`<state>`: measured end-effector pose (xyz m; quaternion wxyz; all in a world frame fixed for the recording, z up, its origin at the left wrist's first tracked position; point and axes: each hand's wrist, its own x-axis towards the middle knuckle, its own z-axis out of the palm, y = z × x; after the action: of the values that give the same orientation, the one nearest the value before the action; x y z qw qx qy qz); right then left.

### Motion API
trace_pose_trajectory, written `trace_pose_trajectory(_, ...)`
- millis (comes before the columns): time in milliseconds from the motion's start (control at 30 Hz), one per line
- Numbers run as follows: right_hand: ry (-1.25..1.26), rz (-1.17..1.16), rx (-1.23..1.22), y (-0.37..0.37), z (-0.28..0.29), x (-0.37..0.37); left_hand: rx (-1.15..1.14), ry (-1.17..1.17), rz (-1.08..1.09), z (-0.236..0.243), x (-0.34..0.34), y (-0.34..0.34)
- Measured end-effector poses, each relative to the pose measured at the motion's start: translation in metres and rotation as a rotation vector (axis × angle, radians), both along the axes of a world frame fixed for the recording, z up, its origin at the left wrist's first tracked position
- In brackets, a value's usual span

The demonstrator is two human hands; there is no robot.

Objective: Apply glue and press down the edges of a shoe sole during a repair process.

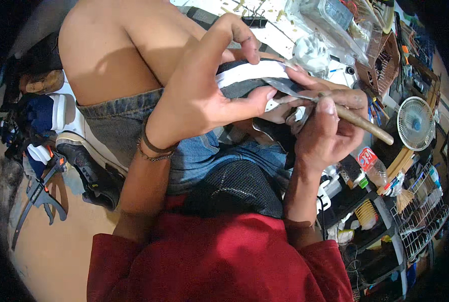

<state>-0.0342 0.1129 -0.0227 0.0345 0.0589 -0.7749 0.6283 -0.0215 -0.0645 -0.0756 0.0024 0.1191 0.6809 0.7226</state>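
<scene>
A dark shoe piece with a white band along it [249, 73] is held over my lap. My left hand [209, 100] curls around its left part, thumb pressed along the lower side. My right hand [330, 126] grips a tool with a thin metal blade and a worn wooden handle [365, 123]. The blade lies against the shoe piece beside my left thumb, and some right fingertips touch the piece's far end. The underside of the piece is partly hidden by both hands.
Shoes [88, 171] and clamps [45, 189] lie at the left. Beyond my knee is a white work surface [280, 15] with a binder clip and scraps. At the right are a brown basket [373, 65], small fan [415, 123], plastic bottle [373, 166] and wire rack [418, 221].
</scene>
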Motion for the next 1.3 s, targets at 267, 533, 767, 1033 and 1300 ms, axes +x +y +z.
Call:
trace_pose_trajectory(267,0.087,0.046,0.005,0.002,-0.005,-0.003,0.022,-0.046,0.023,0.001,0.001,0.001)
trace_pose_trajectory(533,0.07,0.057,-0.025,0.005,-0.005,0.001,0.078,-0.049,0.049,0.001,0.001,0.004)
trace_pose_trajectory(767,0.099,0.023,0.028,0.01,-0.008,0.001,0.093,-0.06,0.032,0.0,0.002,0.006)
trace_pose_trajectory(1033,0.103,0.042,-0.035,0.004,-0.009,-0.002,-0.052,0.029,0.047,0.002,-0.001,0.001)
trace_pose_trajectory(1300,0.14,0.093,0.004,0.005,-0.008,-0.001,0.099,-0.132,0.018,0.002,0.002,0.004)
